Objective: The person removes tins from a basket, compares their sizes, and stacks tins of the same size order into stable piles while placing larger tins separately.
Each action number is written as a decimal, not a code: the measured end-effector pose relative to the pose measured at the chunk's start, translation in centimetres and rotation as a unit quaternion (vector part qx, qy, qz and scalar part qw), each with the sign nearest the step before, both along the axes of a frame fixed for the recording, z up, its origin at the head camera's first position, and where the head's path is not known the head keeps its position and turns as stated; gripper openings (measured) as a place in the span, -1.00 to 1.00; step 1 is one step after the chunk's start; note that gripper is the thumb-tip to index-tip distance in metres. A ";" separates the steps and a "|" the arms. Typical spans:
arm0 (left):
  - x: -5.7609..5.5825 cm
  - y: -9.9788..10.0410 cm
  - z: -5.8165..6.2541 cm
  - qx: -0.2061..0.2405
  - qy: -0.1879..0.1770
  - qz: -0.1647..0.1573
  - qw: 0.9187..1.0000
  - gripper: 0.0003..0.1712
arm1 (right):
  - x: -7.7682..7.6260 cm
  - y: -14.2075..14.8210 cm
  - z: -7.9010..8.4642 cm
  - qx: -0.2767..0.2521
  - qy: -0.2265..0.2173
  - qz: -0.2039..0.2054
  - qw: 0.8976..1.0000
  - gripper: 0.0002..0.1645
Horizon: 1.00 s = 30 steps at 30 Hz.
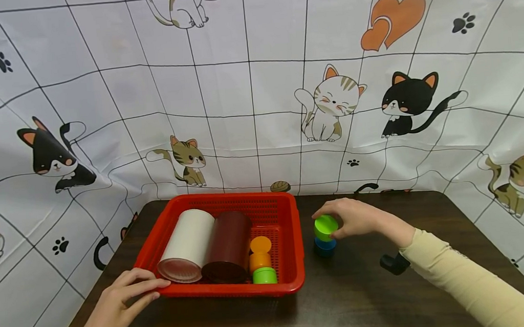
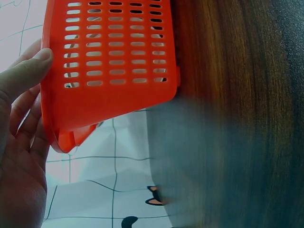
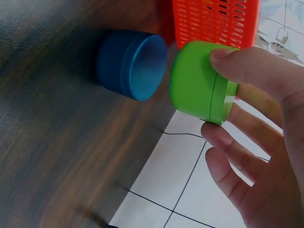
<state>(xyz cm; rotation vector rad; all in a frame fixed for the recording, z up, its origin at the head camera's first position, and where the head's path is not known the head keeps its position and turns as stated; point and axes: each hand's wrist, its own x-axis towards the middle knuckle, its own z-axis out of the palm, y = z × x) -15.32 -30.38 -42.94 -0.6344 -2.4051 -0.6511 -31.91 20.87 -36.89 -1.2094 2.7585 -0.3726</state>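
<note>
My right hand (image 1: 351, 216) pinches a small green cup (image 3: 194, 83) between thumb and fingers. Below that cup on the table stands a blue cup (image 3: 130, 64), its open mouth facing the green cup's base, with a gap between them in the right wrist view. At the near left corner of a red plastic basket (image 1: 235, 289), my left hand (image 1: 120, 303) grips the rim, thumb on the outer side. Inside the basket lie a white cylinder (image 1: 189, 241) and a dark brown cylinder (image 1: 229, 245). Beside them are orange cups (image 1: 260, 261) and another green cup (image 1: 264, 275).
The dark wooden table (image 1: 346, 300) carries everything. Behind it and along both sides hangs a white sheet (image 1: 256, 92) with a grid and cartoon cats. Black curved shapes (image 1: 394, 263) show near the right forearm. The basket has slotted side walls.
</note>
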 end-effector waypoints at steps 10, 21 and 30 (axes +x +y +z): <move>-0.1 -0.2 -0.1 0.005 0.005 -0.016 1.000 -0.34 | -0.1 0.0 -1.1 0.009 -0.021 0.007 1.000 -0.40; -0.2 -0.2 0.1 0.011 0.005 -0.034 0.999 -0.36 | 0.1 0.0 -1.3 0.023 -0.017 0.006 1.000 -0.38; -0.2 -0.2 0.0 0.008 0.005 -0.029 1.000 -0.36 | 0.0 -0.1 -1.3 0.030 -0.022 0.005 0.999 -0.38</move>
